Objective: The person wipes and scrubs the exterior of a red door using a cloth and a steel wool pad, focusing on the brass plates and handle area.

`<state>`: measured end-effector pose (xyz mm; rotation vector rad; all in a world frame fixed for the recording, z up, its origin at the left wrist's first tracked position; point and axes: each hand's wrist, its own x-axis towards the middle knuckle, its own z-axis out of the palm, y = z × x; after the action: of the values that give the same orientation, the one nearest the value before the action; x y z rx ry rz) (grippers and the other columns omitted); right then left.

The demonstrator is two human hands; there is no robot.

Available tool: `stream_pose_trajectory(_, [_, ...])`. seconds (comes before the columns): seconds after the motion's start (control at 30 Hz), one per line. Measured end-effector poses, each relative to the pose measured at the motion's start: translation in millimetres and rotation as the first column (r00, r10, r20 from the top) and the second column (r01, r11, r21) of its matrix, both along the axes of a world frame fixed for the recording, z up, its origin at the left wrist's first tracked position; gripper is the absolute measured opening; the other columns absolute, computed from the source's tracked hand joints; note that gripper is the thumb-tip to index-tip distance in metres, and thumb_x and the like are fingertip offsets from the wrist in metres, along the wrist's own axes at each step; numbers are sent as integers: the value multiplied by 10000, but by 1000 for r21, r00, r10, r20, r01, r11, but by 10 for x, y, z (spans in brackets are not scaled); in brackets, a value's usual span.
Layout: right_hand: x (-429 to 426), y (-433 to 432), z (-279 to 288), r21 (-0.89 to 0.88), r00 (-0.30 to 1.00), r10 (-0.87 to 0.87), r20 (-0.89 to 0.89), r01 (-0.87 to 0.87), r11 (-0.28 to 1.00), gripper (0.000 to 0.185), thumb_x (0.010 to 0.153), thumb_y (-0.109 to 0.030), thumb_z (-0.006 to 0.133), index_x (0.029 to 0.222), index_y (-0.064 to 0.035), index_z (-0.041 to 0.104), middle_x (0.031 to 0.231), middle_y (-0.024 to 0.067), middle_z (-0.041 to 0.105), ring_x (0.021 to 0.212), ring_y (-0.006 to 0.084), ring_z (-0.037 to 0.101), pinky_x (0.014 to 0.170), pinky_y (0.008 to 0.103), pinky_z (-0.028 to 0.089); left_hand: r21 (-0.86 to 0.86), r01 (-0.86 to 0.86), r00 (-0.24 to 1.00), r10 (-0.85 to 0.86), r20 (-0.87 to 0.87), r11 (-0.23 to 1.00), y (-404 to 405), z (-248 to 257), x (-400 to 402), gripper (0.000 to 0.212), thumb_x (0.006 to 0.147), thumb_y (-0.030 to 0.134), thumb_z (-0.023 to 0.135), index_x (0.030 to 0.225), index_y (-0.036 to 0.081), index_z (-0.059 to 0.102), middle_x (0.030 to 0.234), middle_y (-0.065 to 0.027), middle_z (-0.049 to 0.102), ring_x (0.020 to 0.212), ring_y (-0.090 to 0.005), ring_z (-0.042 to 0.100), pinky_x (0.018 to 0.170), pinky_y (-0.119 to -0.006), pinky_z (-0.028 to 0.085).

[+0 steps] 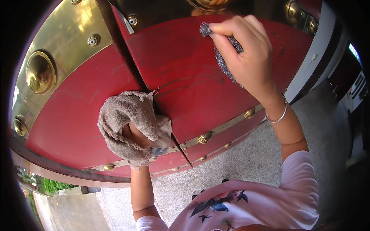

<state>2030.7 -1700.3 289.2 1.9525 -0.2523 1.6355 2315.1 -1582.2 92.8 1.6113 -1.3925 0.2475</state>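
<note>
My left hand (138, 135) is wrapped in a greyish-beige terry cloth (127, 111) with frayed edges, near the dark gap between the two red door leaves. The cloth hides most of its fingers. Higher up and to the right, my right hand (250, 52) pinches a dark grey, glittery scouring cloth (221, 62) between thumb and fingers. One end pokes out past the fingertips; the rest hangs behind the hand. Whether it touches the door is not clear. Dark smudges and scratches mark the right red door leaf (185, 86); the left red door leaf (75, 115) has fainter scratches.
A polished brass plate (66, 31) with domed brass studs (41, 71) covers part of the left leaf. Along the bottom runs a metal strip (222, 125) with smaller studs. A pointed metal edge (127, 23) shows beside the gap. Speckled grey floor (185, 184) lies below.
</note>
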Motion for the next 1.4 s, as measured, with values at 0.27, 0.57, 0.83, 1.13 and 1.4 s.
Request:
stream_pose_trajectory(0.27, [-249, -34, -287, 80, 997, -53, -53, 57, 995, 149, 700, -13, 713, 756, -97, 603, 677, 1, 578, 613, 185, 504, 582, 302, 382, 41, -139, 961, 124, 248, 989, 134, 112, -40, 813, 871, 338, 595, 1485, 91, 122, 1533, -69, 199, 1425, -248, 147, 1169, -380, 87])
stream_pose_trajectory(0.57, [53, 104, 230, -84, 981, 16, -193, -33, 996, 177, 706, 40, 718, 835, -54, 641, 718, 34, 610, 650, 187, 530, 610, 287, 424, -32, 29, 1000, -29, -9, 999, 106, -2, 69, 728, 917, 355, 530, 1479, 85, 154, 1522, -62, 239, 1413, -234, 196, 1164, -377, 128])
stream_pose_trajectory(0.83, [235, 183, 353, -200, 985, -2, -175, -33, 979, 177, 696, 32, 708, 835, -51, 637, 745, 51, 607, 655, 226, 555, 605, 323, 432, -66, -2, 997, 7, 76, 998, 98, 24, 30, 746, 898, 372, 540, 1480, 100, 160, 1521, -78, 233, 1417, -270, 171, 1168, -407, 94])
stream_pose_trajectory(1.13, [-64, 235, 267, -100, 962, -191, -196, 174, 980, 177, 687, 29, 711, 827, -43, 630, 729, 52, 609, 652, 225, 557, 598, 317, 432, -77, -148, 906, 166, 388, 986, 130, 174, -129, 754, 875, 366, 564, 1477, 112, 186, 1518, -96, 233, 1417, -306, 154, 1166, -443, 77])
stream_pose_trajectory(1.4, [-6, 195, 286, -120, 964, -138, -229, 113, 986, 162, 692, 35, 702, 818, -36, 629, 744, 49, 632, 656, 205, 570, 605, 310, 450, -59, -119, 949, 131, 287, 991, 184, 114, -31, 865, 812, 368, 642, 1484, 114, 161, 1522, -77, 232, 1419, -277, 166, 1169, -414, 74])
